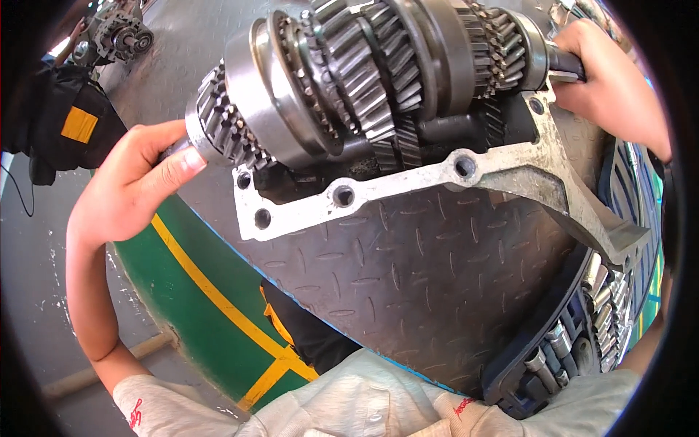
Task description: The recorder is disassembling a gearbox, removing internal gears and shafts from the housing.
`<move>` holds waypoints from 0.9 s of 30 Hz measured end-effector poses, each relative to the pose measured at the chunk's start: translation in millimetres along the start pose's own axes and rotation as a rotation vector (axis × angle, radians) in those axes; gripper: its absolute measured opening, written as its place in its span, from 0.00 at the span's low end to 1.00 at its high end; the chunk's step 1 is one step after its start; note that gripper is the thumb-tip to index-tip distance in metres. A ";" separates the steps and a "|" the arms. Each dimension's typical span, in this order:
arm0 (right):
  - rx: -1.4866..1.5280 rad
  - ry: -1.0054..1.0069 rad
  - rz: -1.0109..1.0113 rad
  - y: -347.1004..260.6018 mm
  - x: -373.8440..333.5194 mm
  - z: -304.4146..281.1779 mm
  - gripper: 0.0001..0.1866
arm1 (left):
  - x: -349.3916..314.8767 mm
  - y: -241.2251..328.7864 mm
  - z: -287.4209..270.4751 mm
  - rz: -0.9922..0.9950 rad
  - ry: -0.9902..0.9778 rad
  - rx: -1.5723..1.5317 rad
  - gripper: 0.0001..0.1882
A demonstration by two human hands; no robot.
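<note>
A long steel gear shaft (353,80), stacked with helical gears and smooth synchronizer rings, lies across the upper part of the head view. My left hand (127,182) is closed round its left end, thumb along the end by a bearing ring. At the far right my right hand (608,80) grips the opposite, thinner end. Beneath the gears is an open grey metal gearbox housing (400,180) with bolt holes along its flange. Darker gears show inside the housing, partly hidden by the shaft. Whether the shaft rests in the housing or hangs just above it, I cannot tell.
The housing stands on a dark tread-plate tabletop (349,269). An open tool case (499,375) with several sockets (542,364) lies at the lower right. Another gear assembly (124,40) is at the upper left, near dark cloth (44,109) with an orange patch.
</note>
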State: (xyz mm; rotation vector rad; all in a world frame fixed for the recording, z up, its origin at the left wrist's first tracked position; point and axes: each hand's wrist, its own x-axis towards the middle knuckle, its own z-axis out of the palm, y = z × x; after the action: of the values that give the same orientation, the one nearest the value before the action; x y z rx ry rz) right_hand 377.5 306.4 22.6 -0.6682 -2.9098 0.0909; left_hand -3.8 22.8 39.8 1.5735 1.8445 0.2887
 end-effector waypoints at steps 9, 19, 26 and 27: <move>-0.057 -0.369 0.220 -100.5 39.4 -36.8 0.14 | -12.1 -12.1 10.0 0.068 0.071 0.017 0.23; -0.278 0.195 -0.167 -39.8 12.1 14.7 0.16 | -12.4 -4.3 29.6 0.108 0.398 0.347 0.15; -0.382 0.161 -0.105 -44.8 4.2 8.0 0.21 | -10.0 -11.3 42.0 0.228 0.587 0.474 0.12; -0.388 0.160 -0.111 -43.2 3.8 9.4 0.21 | -11.1 -10.2 41.7 0.205 0.580 0.485 0.12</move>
State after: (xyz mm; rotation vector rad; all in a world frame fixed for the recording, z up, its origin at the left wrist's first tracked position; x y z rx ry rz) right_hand 354.1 268.9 17.9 -0.5333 -2.8211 -0.5258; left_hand 14.4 -0.8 7.0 2.1890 2.3136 0.4514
